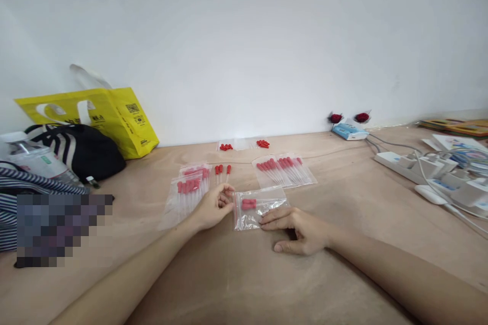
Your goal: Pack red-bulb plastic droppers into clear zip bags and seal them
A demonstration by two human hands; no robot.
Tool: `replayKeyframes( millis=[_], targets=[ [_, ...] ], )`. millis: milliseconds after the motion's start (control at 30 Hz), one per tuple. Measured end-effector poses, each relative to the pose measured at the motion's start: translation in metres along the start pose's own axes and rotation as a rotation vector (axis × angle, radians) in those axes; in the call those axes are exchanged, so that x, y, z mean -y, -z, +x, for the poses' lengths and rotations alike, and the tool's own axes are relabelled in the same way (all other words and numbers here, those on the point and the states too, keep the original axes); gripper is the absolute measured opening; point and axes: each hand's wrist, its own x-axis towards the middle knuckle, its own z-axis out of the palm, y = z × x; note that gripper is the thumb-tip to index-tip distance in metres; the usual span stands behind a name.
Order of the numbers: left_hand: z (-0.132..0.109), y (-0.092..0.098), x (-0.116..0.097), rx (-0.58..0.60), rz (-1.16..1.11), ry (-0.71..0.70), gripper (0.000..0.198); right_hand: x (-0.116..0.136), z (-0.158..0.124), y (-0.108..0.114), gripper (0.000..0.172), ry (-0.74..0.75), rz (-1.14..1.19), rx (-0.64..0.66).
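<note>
A clear zip-lock bag (263, 221) lies flat before me with a couple of red-bulbed droppers (249, 204) inside. The outstretched fingers of my right hand (301, 228) rest on the bag's right side, thumb apart. At its left edge is my left hand (215, 207), fingers loosely curled with a gap to the thumb; nothing shows between them. Just beyond its fingertips lie several loose red-topped droppers (223, 169), their lower ends partly hidden by the hand. To the left are overlapping bags of droppers (188, 186); further right and back are more bagged droppers (280, 165).
Small bags with red rubber bulbs (263, 143) lie by the wall. On the left stand a yellow tote bag (129, 122), a black bag (91, 150) and a plastic bottle (41, 157). A power strip (404, 162) with cables and a blue packet (349, 130) occupy the right.
</note>
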Motion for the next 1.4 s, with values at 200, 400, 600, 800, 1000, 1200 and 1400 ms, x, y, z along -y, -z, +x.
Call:
replayKeyframes(
  millis=[200, 400, 600, 800, 1000, 1200, 1400],
  targets=[
    [0.064, 0.019, 0.003, -0.062, 0.603, 0.112, 0.011, 0.0, 0.0, 0.0, 0.047, -0.004, 0.012, 0.002],
    [0.115, 0.002, 0.006, -0.106, 0.728, 0.195, 0.021, 0.002, 0.002, 0.0, 0.047, 0.001, 0.019, -0.008],
    [0.114, 0.004, -0.006, -0.158, 0.679, 0.15, 0.036, 0.002, 0.004, -0.001, 0.048, 0.009, 0.025, -0.015],
    [0.053, 0.034, -0.016, -0.315, 0.313, -0.054, 0.028, 0.001, 0.002, -0.001, 0.047, 0.006, 0.025, -0.013],
    [-0.007, 0.036, -0.002, -0.512, -0.207, -0.011, 0.033, -0.001, -0.001, -0.002, 0.046, -0.015, 0.013, -0.03],
    [-0.018, 0.018, 0.0, -0.563, -0.349, 0.055, 0.034, 0.0, -0.002, -0.002, 0.045, -0.026, 0.015, -0.03],
    [-0.026, 0.009, -0.003, -0.526, -0.401, 0.105, 0.04, -0.001, -0.002, -0.002, 0.046, -0.024, 0.014, -0.023]
  ],
)
